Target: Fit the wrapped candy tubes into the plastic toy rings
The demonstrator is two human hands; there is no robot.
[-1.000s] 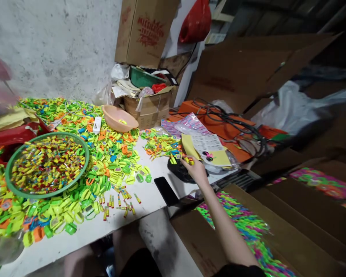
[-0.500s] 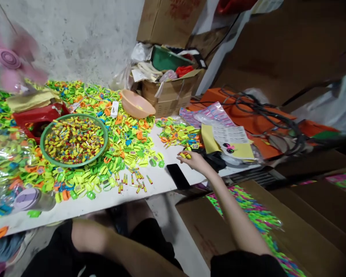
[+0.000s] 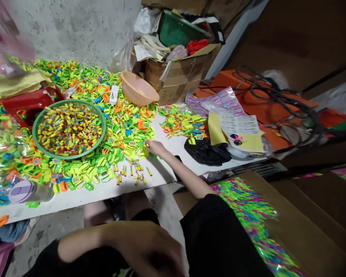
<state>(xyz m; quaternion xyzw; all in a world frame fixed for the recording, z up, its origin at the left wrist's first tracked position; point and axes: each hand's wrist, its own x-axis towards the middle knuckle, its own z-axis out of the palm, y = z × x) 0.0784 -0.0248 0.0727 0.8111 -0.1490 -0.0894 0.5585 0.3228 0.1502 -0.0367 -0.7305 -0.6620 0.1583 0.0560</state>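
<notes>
Reaching step, I judged: my right hand (image 3: 157,148) by the toys (image 3: 131,148), left hand (image 3: 151,244) blurred; couldn't tell either's grip. Next called for careful placement.

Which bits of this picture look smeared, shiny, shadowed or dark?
In the head view, the pink fan is smeared, probably from spinning, and the left hand looks soft; in the same view, glare streaks the clear plastic at the left, a shadow lies on the white tabletop beside the right forearm, and the upper right is dim.
</notes>
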